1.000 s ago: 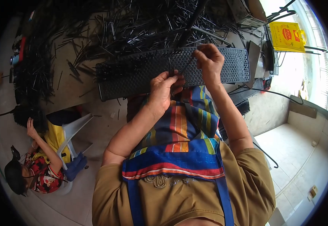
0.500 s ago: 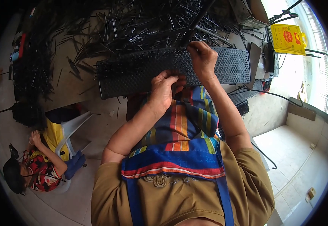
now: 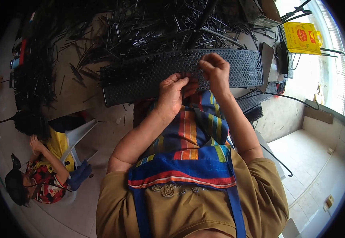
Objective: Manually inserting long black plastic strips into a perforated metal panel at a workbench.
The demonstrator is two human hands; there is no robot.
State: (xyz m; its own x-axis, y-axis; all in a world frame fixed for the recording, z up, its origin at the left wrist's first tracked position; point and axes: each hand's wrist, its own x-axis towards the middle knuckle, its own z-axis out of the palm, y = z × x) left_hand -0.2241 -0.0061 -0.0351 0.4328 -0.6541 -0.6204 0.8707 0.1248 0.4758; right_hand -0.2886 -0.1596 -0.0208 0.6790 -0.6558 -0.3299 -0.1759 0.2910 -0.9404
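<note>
A long black perforated panel (image 3: 236,65) with many small round holes lies across the table's near edge above my lap. Thin black strands (image 3: 128,71) fill its left part. My left hand (image 3: 173,89) rests by the panel's lower middle, its thumb and fingers drawn together; what lies between them is too dark to make out. Just to its right, my right hand (image 3: 216,73) hovers over the holes with thumb and forefinger pinched. Whatever sits in that pinch is too small to name.
A big heap of loose black strands (image 3: 140,29) covers the table behind the panel. Pliers (image 3: 76,73) lie at its left. A cardboard box (image 3: 261,14) and a yellow bag (image 3: 302,37) are at the far right. Another person (image 3: 45,178) sits at lower left.
My right hand has come down and nearer to me from the panel's far edge, over the holes. My left hand has stayed nearly in place.
</note>
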